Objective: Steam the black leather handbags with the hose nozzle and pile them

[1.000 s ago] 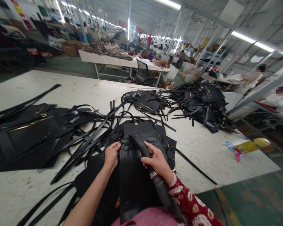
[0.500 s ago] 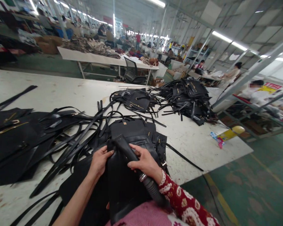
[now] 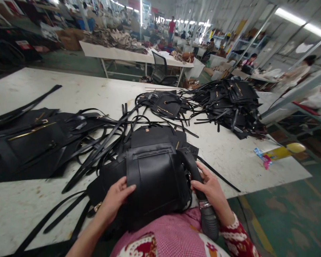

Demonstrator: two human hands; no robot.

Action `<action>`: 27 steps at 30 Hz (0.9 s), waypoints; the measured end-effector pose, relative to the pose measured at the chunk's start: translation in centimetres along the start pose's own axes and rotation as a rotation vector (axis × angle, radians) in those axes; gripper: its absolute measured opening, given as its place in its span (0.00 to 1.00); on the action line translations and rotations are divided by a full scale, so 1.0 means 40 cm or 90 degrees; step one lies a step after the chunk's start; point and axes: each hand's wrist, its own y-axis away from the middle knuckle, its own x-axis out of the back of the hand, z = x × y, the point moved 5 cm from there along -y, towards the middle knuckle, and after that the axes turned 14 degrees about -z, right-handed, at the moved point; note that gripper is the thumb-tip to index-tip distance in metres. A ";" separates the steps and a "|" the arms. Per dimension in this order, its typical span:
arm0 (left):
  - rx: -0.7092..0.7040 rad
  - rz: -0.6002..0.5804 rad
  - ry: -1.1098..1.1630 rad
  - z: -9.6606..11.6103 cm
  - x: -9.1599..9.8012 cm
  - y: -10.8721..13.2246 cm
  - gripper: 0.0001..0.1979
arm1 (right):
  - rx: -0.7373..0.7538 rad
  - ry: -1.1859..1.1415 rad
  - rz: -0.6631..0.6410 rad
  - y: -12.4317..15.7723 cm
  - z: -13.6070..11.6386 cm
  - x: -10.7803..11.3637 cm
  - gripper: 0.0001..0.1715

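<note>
A black leather bag panel with a framed slot lies in front of me, on top of other black bag pieces. My left hand pinches its left edge, thumb on top and fingers partly hidden. In my right hand is a black hose nozzle, gripped just above a metal clamp, where a ribbed hose joins it. The nozzle's curved end is by the panel's upper right corner. Under my left wrist, a gold-coloured buckle shows among black straps.
Black bag pieces with gold zips lie to the left. Further piles stand at the back right of the white table. A yellow bottle-like item lies near the right edge. Co-workers sit beyond, past a chair.
The panel now lies flatter, its slotted face showing. My right hand and the nozzle have moved right, off the panel's middle. My left hand has shifted lower along the edge. The view has turned slightly.
</note>
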 end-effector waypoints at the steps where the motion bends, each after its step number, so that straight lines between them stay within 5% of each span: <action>1: 0.024 -0.033 0.006 -0.024 -0.018 0.016 0.24 | -0.004 -0.005 -0.002 0.012 -0.001 -0.005 0.43; 4: 0.021 -0.029 0.050 -0.063 -0.034 0.023 0.21 | -0.004 -0.009 -0.025 0.038 -0.018 -0.028 0.42; 9: -0.095 0.062 0.063 -0.013 0.002 -0.028 0.16 | -0.016 0.022 -0.129 0.073 -0.056 -0.064 0.40; 15: -0.107 0.044 0.043 0.034 -0.001 -0.063 0.12 | -0.075 -0.012 -0.309 0.104 -0.056 -0.107 0.39; 19: -0.121 0.006 0.041 0.055 -0.042 -0.082 0.14 | -0.115 -0.052 -0.425 0.091 -0.046 -0.147 0.40; 24: -0.069 -0.007 0.029 0.076 -0.088 -0.094 0.15 | -0.088 -0.098 -0.373 0.063 -0.058 -0.158 0.42; 27: -0.075 0.057 0.018 0.159 -0.055 -0.077 0.14 | -0.035 -0.133 -0.268 0.064 -0.073 -0.116 0.43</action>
